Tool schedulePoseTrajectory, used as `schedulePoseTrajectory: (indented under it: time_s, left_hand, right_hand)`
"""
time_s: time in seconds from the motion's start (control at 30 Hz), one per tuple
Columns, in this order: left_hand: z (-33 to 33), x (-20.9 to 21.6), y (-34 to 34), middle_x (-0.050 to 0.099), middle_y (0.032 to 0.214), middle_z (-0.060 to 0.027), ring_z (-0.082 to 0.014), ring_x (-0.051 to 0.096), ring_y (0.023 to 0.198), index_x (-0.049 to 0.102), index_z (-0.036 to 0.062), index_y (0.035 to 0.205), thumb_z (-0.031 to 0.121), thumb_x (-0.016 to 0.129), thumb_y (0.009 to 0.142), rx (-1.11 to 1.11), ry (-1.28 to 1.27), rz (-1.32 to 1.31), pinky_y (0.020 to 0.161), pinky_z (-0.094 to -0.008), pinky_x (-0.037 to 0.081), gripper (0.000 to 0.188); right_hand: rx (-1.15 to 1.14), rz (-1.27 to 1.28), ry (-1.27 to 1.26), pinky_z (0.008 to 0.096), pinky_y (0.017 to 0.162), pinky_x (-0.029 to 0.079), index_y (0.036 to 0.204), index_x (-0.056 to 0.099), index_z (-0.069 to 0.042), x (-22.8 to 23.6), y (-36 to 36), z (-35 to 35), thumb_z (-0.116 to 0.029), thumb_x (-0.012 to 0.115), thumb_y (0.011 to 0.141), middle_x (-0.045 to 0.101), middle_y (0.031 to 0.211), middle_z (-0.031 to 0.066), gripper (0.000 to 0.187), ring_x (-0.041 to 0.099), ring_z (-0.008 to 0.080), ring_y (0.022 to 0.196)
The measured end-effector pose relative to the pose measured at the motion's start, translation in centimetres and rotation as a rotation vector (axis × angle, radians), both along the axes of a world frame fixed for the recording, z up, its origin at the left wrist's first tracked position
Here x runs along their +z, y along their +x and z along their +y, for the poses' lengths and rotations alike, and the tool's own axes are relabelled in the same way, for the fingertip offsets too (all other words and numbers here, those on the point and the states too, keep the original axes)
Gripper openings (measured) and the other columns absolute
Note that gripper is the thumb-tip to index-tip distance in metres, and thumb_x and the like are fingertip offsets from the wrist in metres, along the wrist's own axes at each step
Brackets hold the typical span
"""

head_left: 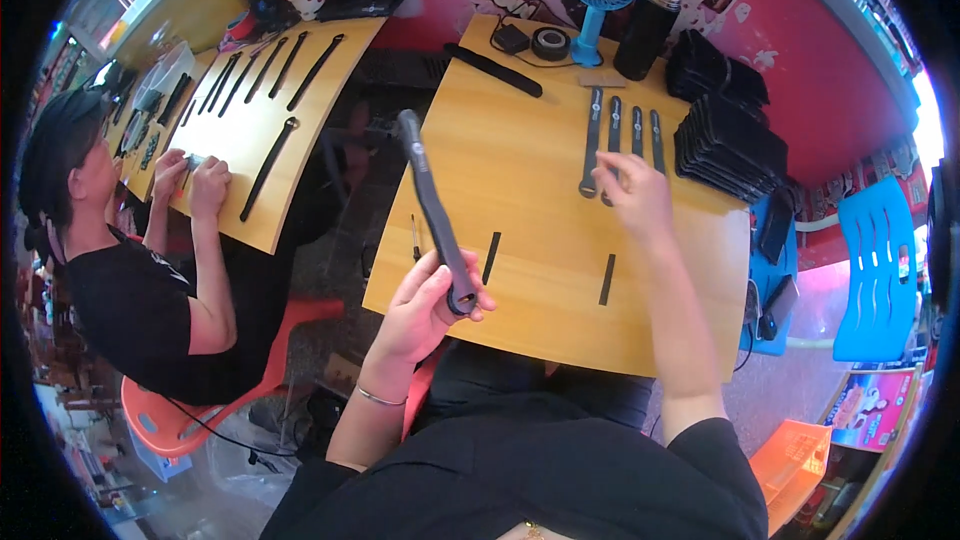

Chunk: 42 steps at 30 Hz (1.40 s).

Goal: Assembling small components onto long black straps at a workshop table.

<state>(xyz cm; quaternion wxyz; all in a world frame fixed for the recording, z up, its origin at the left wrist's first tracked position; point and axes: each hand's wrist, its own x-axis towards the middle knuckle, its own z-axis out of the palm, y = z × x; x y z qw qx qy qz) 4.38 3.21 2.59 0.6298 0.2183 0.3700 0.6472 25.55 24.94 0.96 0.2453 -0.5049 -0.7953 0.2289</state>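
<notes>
My left hand [412, 312] is closed round the lower end of a black strap [428, 185]. The strap stands up at a slant over the near left of the table, with a small hole at its held end. My right hand [640, 198] hovers at the right, fingers loosely bent and nothing visible in them. It partly covers a row of black straps, the leftmost strap [594, 135] lying beside its fingertips. Two short black strips, a left strip [491, 258] and a right strip [607, 280], lie on the table [540, 325] between my hands.
Behind the straps stand a blue fan [604, 0], a black tumbler [648, 30] and a tape roll [550, 43]. Stacked black pouches [732, 145] fill the right edge. A thin tool [415, 238] lies at the left edge. A co-worker [120, 240] sits at another table [265, 225].
</notes>
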Motion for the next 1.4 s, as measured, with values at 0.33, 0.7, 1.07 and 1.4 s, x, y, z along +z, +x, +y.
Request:
schedulePoseTrajectory:
  time_s: [0.33, 0.7, 1.07, 1.4]
  left_hand:
    - [1.3, 0.2, 3.4, 0.059, 0.101, -0.013, -0.0281, 0.065, 0.089, 0.043, -0.0006, 0.124, 0.021, 0.04, 0.098, -0.097, 0.071, -0.154, 0.062, -0.0252, 0.056, 0.034]
    - [0.6, 0.7, 5.1, 0.058, 0.107, -0.0121, -0.0311, 0.058, 0.107, 0.045, 0.0059, 0.121, 0.005, 0.053, 0.091, 0.041, 0.168, -0.116, 0.084, -0.039, 0.054, 0.031]
    - [0.6, 0.5, 5.5, 0.058, 0.108, -0.0133, -0.0319, 0.057, 0.107, 0.045, 0.0047, 0.119, 0.005, 0.055, 0.09, 0.133, 0.272, 0.074, 0.086, -0.0406, 0.054, 0.031]
    - [0.5, 0.3, 5.6, 0.059, 0.106, -0.0132, -0.0293, 0.059, 0.105, 0.045, 0.0033, 0.118, 0.0, 0.056, 0.088, 0.144, 0.266, 0.043, 0.087, -0.0413, 0.053, 0.032]
  right_hand:
    - [0.182, 0.358, -0.155, 0.0281, 0.062, 0.046, 0.127, 0.052, -0.009, 7.4, 0.8, -12.5, -0.008, 0.051, 0.089, 0.063, 0.071, 0.0102, 0.038, 0.063, 0.0177, 0.067]
    - [0.23, 0.388, -0.081, 0.0325, 0.063, 0.049, 0.131, 0.044, -0.011, 5.6, 0.2, -18.0, -0.003, 0.055, 0.086, 0.066, 0.082, 0.0096, 0.047, 0.064, 0.024, 0.071]
    - [0.297, 0.406, -0.062, 0.0265, 0.061, 0.049, 0.119, 0.055, -0.005, 5.1, -0.4, -18.1, 0.01, 0.049, 0.084, 0.065, 0.101, 0.0141, 0.038, 0.067, 0.019, 0.076]
    - [0.269, 0.423, -0.042, 0.0258, 0.063, 0.049, 0.119, 0.055, -0.004, 4.4, -0.2, -18.1, 0.011, 0.049, 0.083, 0.064, 0.103, 0.014, 0.039, 0.067, 0.0199, 0.077]
